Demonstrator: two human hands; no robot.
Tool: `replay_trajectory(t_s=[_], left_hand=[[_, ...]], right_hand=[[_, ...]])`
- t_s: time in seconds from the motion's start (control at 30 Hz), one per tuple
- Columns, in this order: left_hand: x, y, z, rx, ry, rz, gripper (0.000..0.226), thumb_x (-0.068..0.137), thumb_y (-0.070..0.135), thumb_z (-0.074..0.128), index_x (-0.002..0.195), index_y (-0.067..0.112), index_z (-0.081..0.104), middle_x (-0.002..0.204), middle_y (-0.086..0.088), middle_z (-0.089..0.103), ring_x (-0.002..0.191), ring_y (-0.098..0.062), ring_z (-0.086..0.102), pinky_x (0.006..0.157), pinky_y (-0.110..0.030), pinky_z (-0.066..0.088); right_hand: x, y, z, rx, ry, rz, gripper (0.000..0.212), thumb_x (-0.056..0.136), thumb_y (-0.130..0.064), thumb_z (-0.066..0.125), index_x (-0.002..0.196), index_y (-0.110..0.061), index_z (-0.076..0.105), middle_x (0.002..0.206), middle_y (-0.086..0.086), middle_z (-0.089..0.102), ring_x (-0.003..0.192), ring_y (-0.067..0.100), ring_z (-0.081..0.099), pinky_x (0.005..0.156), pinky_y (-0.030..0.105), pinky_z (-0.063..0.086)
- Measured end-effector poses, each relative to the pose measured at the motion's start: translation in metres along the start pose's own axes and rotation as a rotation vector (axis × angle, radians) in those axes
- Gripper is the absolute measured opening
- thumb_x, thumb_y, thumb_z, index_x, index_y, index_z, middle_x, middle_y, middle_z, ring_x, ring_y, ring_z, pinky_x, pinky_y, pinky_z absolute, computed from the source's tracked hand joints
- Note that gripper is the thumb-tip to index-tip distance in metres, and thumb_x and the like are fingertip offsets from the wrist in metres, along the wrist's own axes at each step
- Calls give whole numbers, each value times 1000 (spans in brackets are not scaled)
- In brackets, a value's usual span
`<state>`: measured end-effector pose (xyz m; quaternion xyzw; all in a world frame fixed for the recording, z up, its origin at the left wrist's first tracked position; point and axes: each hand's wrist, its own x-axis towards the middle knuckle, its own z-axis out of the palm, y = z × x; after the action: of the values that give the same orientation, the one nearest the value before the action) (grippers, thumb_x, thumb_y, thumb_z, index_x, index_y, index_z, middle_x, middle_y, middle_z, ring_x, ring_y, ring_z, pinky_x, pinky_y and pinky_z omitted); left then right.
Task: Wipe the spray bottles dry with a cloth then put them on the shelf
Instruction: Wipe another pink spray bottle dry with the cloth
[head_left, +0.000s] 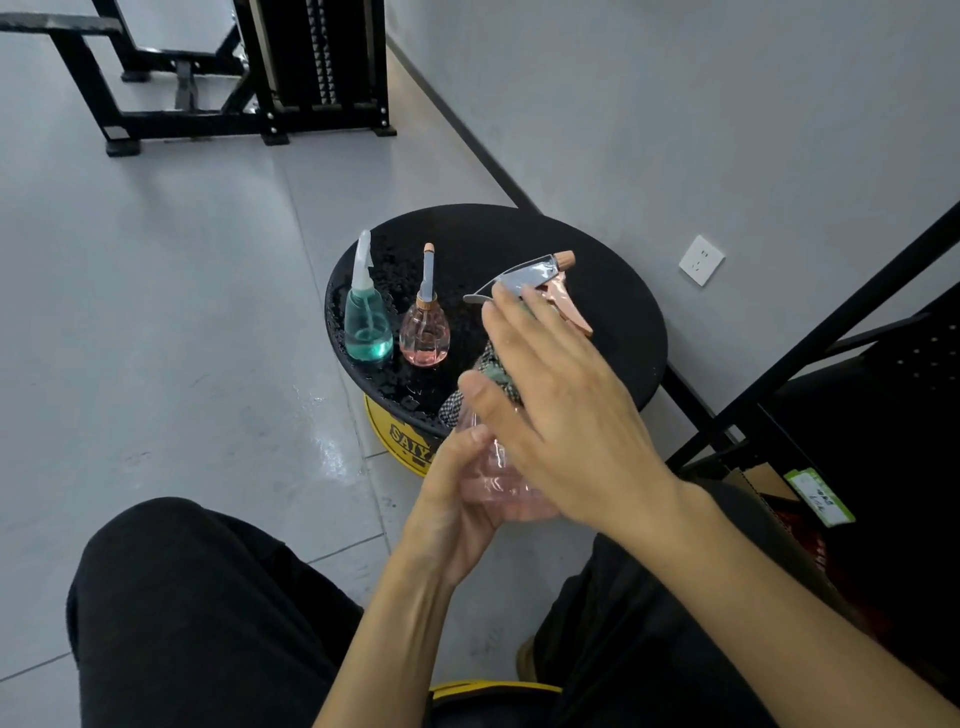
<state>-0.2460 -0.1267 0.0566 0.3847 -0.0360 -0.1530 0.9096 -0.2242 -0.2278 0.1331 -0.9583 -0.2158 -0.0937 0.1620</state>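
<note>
A seated person holds a pink spray bottle (501, 483) above the near edge of a round black stool top (613, 312), its long axis tilted up and away, base toward the person and its grey-and-copper trigger head (535, 278) pointing away and to the right. The left hand (457, 504) cups the bottle's clear body from below, fingers wrapped around it. The right hand (566, 410) lies flat over the bottle's neck, pressing a dark patterned cloth (496, 371) against it between thumb and fingers. Two more bottles stand upright near the stool top's left edge, just beside each other: a teal spray bottle (368, 325) with a white nozzle, and a small pink bottle (425, 332) with a slim copper-tipped sprayer. Water droplets bead the surface around them. A black metal shelf (831, 332) stands to the right against the wall.
</note>
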Motion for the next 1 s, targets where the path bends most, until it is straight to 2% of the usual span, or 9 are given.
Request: replay_trajectory(t_s=[0.1, 0.2, 0.27, 0.37, 0.47, 0.6, 0.7, 0.83, 1.0], left_hand=[[-3, 1, -1, -24, 39, 6, 24, 77, 47, 66, 83, 29, 79, 80, 3, 75, 74, -8, 71, 61, -25, 58], [-4, 2, -3, -16, 43, 4, 30, 84, 35, 51, 76, 31, 79, 66, 4, 72, 60, -5, 68, 55, -19, 54], [-2, 3, -3, -4, 5, -5, 23, 73, 49, 73, 85, 30, 79, 73, 2, 74, 68, -7, 70, 59, -22, 56], [1, 1, -5, -7, -45, -7, 61, 49, 57, 87, 101, 29, 74, 85, 0, 74, 74, -14, 71, 59, -35, 59], [2, 0, -5, -21, -54, -11, 59, 45, 57, 88, 95, 29, 75, 84, -1, 73, 71, -18, 71, 60, -39, 59], [-1, 2, -8, -85, -34, 0, 43, 47, 50, 89, 77, 21, 77, 72, -1, 72, 62, -11, 69, 55, -24, 57], [0, 3, -13, -54, -25, -30, 54, 48, 55, 87, 86, 18, 79, 80, -5, 75, 70, -16, 71, 65, -28, 58], [0, 7, -9, -12, -47, -39, 55, 44, 62, 86, 83, 24, 79, 76, -2, 75, 67, -12, 71, 57, -27, 58], [0, 9, -5, 71, -9, -53, 51, 49, 62, 81, 88, 28, 77, 82, -1, 74, 72, -18, 72, 59, -37, 59]], right_hand=[[-16, -15, 5, -39, 14, -46, 74, 95, -58, 17, 150, -10, 27, 160, 2, 17, 148, 13, 5, 120, 39, 13], [-29, -22, 8, -71, 12, -85, 75, 96, -59, 15, 150, -8, 27, 160, 3, 14, 149, 14, 3, 119, 37, 13], [-23, -17, 6, -48, 4, -70, 76, 95, -60, 13, 150, -10, 26, 160, 1, 16, 148, 11, 3, 119, 36, 14], [-5, -4, 1, 38, 0, 23, 76, 92, -62, 15, 152, -15, 20, 161, -3, 14, 147, 6, 0, 120, 28, 7], [1, 2, 2, 111, -5, 87, 76, 91, -62, 14, 153, -18, 13, 161, -6, 6, 146, 0, -6, 114, 15, -3], [-20, -11, 7, 90, 3, 10, 69, 96, -55, 19, 153, -17, 13, 162, -7, 4, 147, 3, -6, 119, 24, 2], [-33, -18, 10, 58, 51, -64, 64, 98, -48, 23, 151, -12, 23, 160, -3, 14, 148, 8, 2, 120, 30, 10], [-19, -9, 1, 120, 40, -96, 60, 99, -45, 28, 149, -12, 31, 158, -3, 23, 147, 5, 8, 120, 27, 12], [-2, 4, -6, 177, 20, -37, 63, 97, -50, 23, 149, -16, 30, 159, -8, 21, 146, 1, 5, 119, 21, 7]])
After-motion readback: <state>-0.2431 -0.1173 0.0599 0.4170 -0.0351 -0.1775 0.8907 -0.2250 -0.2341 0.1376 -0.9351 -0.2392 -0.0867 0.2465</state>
